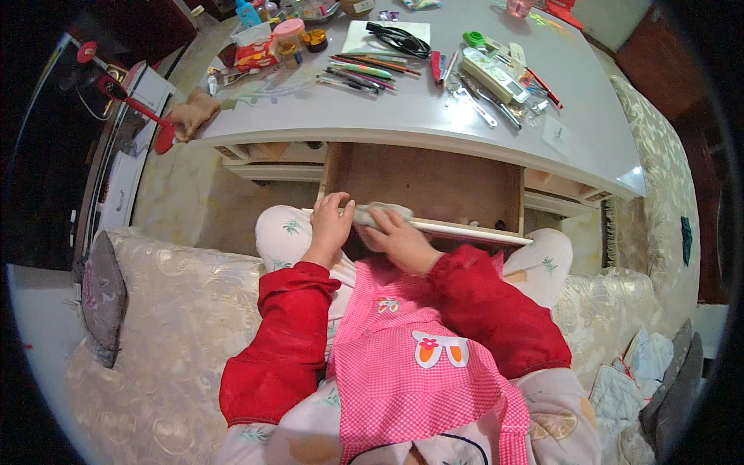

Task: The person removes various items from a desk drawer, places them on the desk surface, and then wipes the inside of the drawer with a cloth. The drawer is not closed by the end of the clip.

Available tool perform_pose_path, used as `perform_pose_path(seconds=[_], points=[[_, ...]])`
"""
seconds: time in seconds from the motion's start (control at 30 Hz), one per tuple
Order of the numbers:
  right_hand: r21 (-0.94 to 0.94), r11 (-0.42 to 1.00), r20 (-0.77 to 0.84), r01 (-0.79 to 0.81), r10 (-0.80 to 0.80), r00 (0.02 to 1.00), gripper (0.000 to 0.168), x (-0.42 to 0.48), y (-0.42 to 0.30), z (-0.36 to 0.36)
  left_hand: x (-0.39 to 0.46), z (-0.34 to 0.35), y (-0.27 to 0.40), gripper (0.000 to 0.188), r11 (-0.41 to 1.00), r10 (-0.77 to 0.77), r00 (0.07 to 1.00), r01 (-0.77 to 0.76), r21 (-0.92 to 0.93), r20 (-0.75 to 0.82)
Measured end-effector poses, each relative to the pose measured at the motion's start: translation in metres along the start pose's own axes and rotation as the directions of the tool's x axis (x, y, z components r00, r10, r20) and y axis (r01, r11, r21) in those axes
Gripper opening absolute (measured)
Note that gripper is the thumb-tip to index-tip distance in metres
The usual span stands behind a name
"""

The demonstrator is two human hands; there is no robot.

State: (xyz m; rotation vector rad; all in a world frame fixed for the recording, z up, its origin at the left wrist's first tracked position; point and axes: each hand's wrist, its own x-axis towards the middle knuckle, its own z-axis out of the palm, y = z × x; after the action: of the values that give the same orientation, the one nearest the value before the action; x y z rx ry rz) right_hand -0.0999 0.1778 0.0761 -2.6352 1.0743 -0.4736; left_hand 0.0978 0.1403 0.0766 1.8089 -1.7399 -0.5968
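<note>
A pulled-out wooden drawer [430, 180] lies before me under the table top. My right hand [401, 238] presses a greyish cloth [383, 215] over the drawer's pale front edge [471, 231], left of its middle. At the left end of that edge, my left hand [332, 224] rests with bent fingers, close beside the cloth. Whether its fingers grip the edge is hard to make out. A few small bits and a dark round thing [500, 224] sit in the drawer's near right corner.
On the table [279, 116] lie several pens and pencils [360, 72], a coiled black cable [401, 40], a white remote control [494, 75] and an open-end wrench [474, 106]. Jars [289, 40] stand at the back left. A brown cloth [195, 113] lies at the left corner. A patterned sofa [174, 325] surrounds me.
</note>
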Motion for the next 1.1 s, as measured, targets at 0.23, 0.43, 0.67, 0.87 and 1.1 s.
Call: perform_pose_path(seconds=[0.23,0.43,0.67,0.87,1.1], points=[[-0.062,0.943,0.284,-0.328,0.332,0.900,0.061,-0.148,0.068,-0.099,-0.013,0.001,0.024,0.033,0.903,0.266,0.893,-0.362,0.230,0.362],[-0.182,0.898,0.199,-0.400,0.432,0.879,0.044,-0.175,0.077,-0.104,-0.014,0.000,0.027,0.039,0.886,0.293,0.871,-0.403,0.230,0.395],[-0.228,0.923,0.102,-0.308,0.338,0.936,0.038,-0.134,0.056,-0.073,-0.011,0.008,0.020,0.037,0.869,0.333,0.859,-0.440,0.227,0.389],[-0.334,0.908,0.050,-0.253,0.285,0.957,0.037,-0.066,0.018,-0.029,-0.010,0.007,0.023,0.038,0.860,0.309,0.860,-0.435,0.266,0.406],[-0.066,0.995,-0.198,-0.080,0.065,0.978,0.035,-0.020,0.003,0.008,-0.013,0.004,0.031,0.081,0.849,0.305,0.826,-0.461,0.258,0.474]])
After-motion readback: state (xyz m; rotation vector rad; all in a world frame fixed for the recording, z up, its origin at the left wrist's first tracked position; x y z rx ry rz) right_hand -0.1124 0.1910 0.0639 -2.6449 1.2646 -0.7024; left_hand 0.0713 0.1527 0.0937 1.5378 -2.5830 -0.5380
